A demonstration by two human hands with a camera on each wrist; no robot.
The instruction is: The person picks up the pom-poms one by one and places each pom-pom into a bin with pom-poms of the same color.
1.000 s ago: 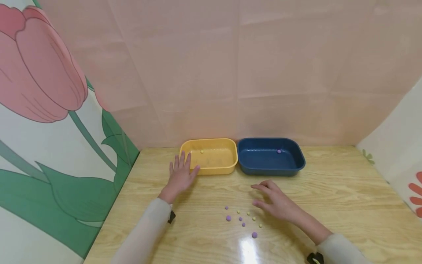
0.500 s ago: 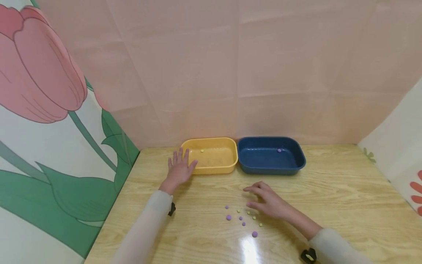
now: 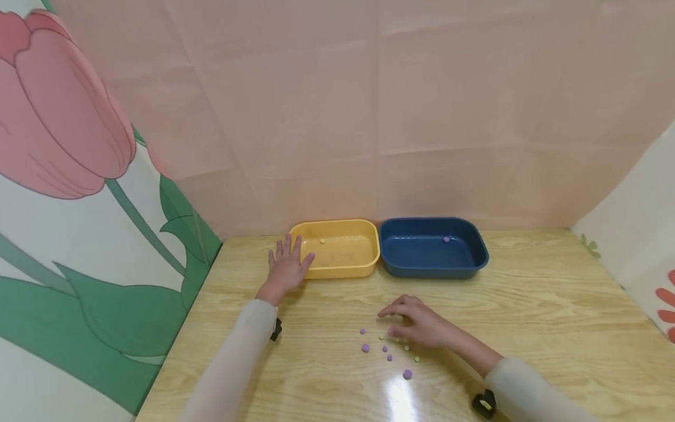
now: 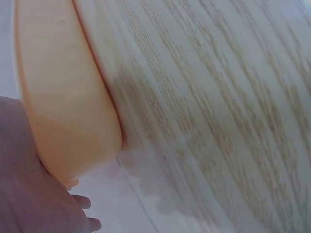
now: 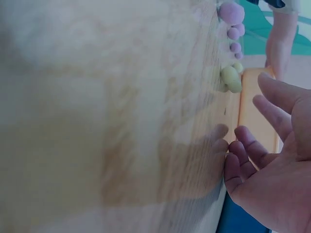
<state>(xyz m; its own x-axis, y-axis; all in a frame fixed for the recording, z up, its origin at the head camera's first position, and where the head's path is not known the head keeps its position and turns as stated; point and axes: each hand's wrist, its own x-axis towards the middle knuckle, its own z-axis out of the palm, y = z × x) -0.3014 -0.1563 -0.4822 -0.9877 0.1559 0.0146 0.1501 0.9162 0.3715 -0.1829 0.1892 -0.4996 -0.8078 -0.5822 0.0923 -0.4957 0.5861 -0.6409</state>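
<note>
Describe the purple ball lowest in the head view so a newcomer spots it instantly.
In front of the yellow tray and blue tray, small balls lie scattered on the wooden table. Lowest among them in the head view, just above the glare, is the purple ball. It is bigger than most neighbours; the other large purple ball lies higher and farther left.

yellow tray (image 3: 343,272) | navy tray (image 3: 432,272) | purple balls (image 3: 408,374) | yellowish-green balls (image 5: 231,76) | wood-grained table (image 3: 538,305)

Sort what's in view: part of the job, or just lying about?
Likely the job:
- left hand, on yellow tray
- right hand, by the balls
- blue tray
- purple balls
- yellow balls

Likely just setting:
- table
- pink sheet
- tulip print
</note>
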